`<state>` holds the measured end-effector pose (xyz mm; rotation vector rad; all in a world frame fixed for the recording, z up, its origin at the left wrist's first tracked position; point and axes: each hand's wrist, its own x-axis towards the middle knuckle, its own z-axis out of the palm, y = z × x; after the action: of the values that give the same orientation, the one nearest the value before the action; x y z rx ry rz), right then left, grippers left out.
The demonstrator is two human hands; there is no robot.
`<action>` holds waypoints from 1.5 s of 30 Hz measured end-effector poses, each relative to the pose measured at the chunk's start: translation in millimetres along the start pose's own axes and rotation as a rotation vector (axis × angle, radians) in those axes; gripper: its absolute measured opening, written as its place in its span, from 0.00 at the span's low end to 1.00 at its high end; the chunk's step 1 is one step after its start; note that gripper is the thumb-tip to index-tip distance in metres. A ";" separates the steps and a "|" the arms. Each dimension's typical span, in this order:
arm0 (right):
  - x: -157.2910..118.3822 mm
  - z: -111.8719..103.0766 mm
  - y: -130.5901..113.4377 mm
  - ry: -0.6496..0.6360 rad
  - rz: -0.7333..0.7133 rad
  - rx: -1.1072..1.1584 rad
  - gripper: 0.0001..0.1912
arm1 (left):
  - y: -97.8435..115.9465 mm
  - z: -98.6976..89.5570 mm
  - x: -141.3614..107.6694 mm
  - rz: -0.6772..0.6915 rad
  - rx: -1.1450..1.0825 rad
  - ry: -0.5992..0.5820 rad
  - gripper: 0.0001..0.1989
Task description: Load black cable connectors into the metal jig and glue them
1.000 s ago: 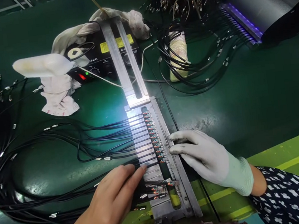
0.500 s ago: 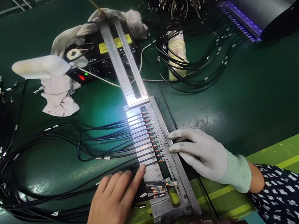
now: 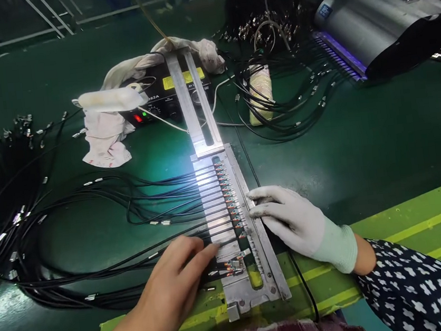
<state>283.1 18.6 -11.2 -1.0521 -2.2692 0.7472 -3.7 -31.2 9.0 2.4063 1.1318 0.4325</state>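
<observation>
A metal fixture (image 3: 235, 291) lies lengthwise in front of me, with several black cables (image 3: 210, 190) laid across it in parallel. Their stripped coloured wire ends (image 3: 230, 200) reach over its slot. My left hand (image 3: 178, 282), bare, is at the fixture's left edge with its fingers curled and closed on a black cable; the fingertips partly hide the grip. Just below lie a few loose cable ends with metal connectors (image 3: 235, 264). My right hand (image 3: 296, 223), in a white glove, rests its outstretched fingertips on the fixture's right rail (image 3: 255, 220); the thumb is hidden.
Behind the fixture sits a black control box (image 3: 161, 106) with a white bottle (image 3: 111, 100) and cloths (image 3: 108, 138). Cable bundles (image 3: 22, 283) spread at left. A yellowish wrapped block (image 3: 260, 94) and a grey machine with purple light (image 3: 375, 25) stand at right.
The view has shifted, showing more of the far bench. My left fingers have curled in more and sit slightly farther right along the fixture. My right hand stays on the rail.
</observation>
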 end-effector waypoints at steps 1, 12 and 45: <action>0.5 0.0 0.2 -0.001 0.002 0.003 0.13 | -1.1 0.6 0.0 0.016 0.039 0.020 0.20; 1.1 -1.1 0.3 -0.010 0.025 0.022 0.12 | -8.1 -10.9 -0.4 0.042 0.127 -0.038 0.21; 38.5 26.2 -28.6 0.045 0.242 -0.486 0.18 | 7.3 6.1 -24.7 -0.103 0.250 0.050 0.09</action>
<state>229.9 26.9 -2.0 -1.5672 -2.3676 0.2527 -11.4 -56.2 5.4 2.5452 1.3985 0.3367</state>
